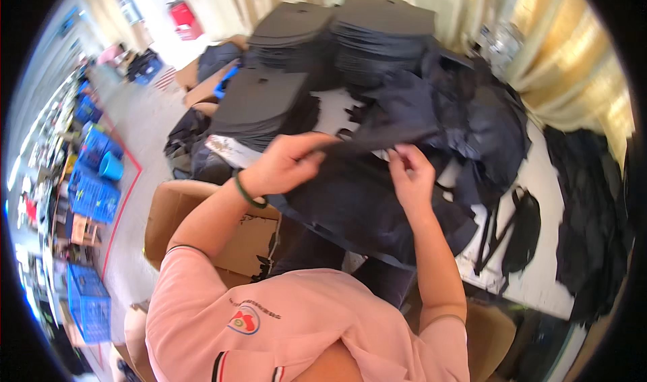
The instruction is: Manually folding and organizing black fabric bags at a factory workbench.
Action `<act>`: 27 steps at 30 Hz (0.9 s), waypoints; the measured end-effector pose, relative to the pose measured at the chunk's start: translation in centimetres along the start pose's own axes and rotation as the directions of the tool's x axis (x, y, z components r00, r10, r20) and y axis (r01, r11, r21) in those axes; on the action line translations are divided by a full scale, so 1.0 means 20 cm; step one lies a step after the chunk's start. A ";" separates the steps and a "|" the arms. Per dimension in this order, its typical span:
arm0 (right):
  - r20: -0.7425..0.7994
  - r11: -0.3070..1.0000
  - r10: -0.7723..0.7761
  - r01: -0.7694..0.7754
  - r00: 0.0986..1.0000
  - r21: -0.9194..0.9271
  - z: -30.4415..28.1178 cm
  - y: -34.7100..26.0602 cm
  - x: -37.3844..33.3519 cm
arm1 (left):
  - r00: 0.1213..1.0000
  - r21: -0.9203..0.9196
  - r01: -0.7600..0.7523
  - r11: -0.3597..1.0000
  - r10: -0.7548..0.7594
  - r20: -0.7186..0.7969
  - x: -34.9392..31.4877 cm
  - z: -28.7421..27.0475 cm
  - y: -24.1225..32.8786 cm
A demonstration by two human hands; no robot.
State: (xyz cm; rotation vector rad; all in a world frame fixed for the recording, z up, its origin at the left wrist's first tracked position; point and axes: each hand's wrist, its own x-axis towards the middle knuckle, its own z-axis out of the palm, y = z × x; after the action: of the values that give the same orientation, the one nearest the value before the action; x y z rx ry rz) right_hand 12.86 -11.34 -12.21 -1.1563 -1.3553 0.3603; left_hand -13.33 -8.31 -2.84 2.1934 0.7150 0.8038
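Observation:
A large piece of black fabric (350,203) hangs over my lap at the table's near edge, its upper edge raised between my hands. My left hand (288,161) is closed on that edge at the left, with a dark green band around the wrist. At the right, my right hand (412,174) pinches the same fabric between thumb and fingers. A narrow dark flap stretches from one hand toward the other, slightly blurred. Just beyond it lies a heap of crumpled black fabric (482,122), and I cannot tell where the held piece ends against it.
Stacks of dark flat panels (259,102) stand at the back and left of the white table (546,274). A small black pouch with straps (522,230) and draped black cloth (586,213) lie right. Cardboard boxes (168,213) flank me. Blue crates (94,193) line the left.

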 end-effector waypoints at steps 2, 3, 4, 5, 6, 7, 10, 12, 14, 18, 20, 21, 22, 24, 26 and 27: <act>-0.047 0.996 -0.065 0.068 0.997 0.064 -0.04 0.06 -0.04 | 0.881 -0.162 -0.347 0.924 0.380 0.283 0.05 0.01 -0.04; 0.284 0.615 -0.208 0.351 0.936 -0.706 -0.14 0.31 -0.08 | 0.771 -0.281 -0.282 0.917 0.391 0.503 0.10 0.02 -0.01; 0.128 0.991 -0.112 0.120 0.985 -0.056 -0.11 0.23 -0.09 | 0.760 -0.418 -0.189 0.888 0.402 0.511 0.06 0.05 -0.09; 0.178 0.948 -0.051 0.104 0.983 -0.300 -0.06 -0.02 -0.04 | 0.819 -0.363 -0.189 0.912 0.351 0.454 0.04 0.08 -0.11; 0.164 0.968 0.234 -0.245 0.958 0.053 -0.06 -0.09 -0.06 | 0.904 -0.294 -0.061 0.954 0.178 0.388 0.03 0.12 -0.10; 0.281 0.830 0.255 -0.358 0.925 0.427 -0.12 0.01 -0.11 | 0.954 -0.229 -0.060 0.972 0.123 0.272 0.06 0.20 -0.09; 0.306 0.981 -0.033 -0.027 0.951 0.191 -0.11 -0.03 -0.14 | 0.992 -0.167 -0.122 0.978 0.126 0.010 0.06 0.41 -0.12; 0.360 0.916 0.190 -0.296 0.914 0.269 -0.17 0.06 -0.20 | 0.989 -0.179 -0.148 0.973 0.140 -0.055 0.08 0.48 -0.12; 0.446 0.902 0.307 -0.407 0.841 0.146 -0.22 -0.02 -0.14 | 0.958 -0.080 -0.255 0.964 0.241 -0.156 0.09 0.52 -0.13; 0.578 0.500 0.528 -0.778 0.622 0.380 -0.48 0.09 -0.18 | 0.869 0.178 -0.447 0.877 0.473 -0.145 0.24 0.57 -0.09; 0.651 0.447 0.501 -0.815 0.570 0.370 -0.50 -0.06 -0.13 | 0.846 0.295 -0.488 0.822 0.528 -0.074 0.27 0.54 -0.09; 0.668 0.558 0.509 -0.799 0.543 0.224 -0.42 -0.21 -0.03 | 0.829 0.323 -0.514 0.795 0.557 -0.051 0.27 0.50 -0.11; 0.682 0.617 0.491 -0.769 0.542 0.168 -0.40 -0.29 0.02 | 0.818 0.294 -0.521 0.801 0.567 -0.098 0.29 0.49 -0.10; 0.757 0.635 0.489 -0.772 0.433 0.031 -0.43 -0.24 0.10 | 0.874 0.183 -0.453 0.873 0.475 -0.101 0.30 0.42 -0.08; 0.769 0.750 0.419 -0.661 0.482 0.006 -0.44 -0.19 0.15 | 0.952 -0.124 -0.258 0.958 0.230 -0.203 0.26 0.38 -0.06; 0.784 0.733 0.477 -0.672 0.397 -0.106 -0.50 -0.09 0.17 | 0.963 -0.176 -0.196 0.965 0.155 -0.222 0.24 0.33 -0.05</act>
State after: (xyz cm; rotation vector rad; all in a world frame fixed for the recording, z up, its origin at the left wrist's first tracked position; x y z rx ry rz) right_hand 21.82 -13.83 -6.97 -1.3064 -1.5058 1.6878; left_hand -5.68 -7.07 -5.81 2.0323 0.5164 1.1572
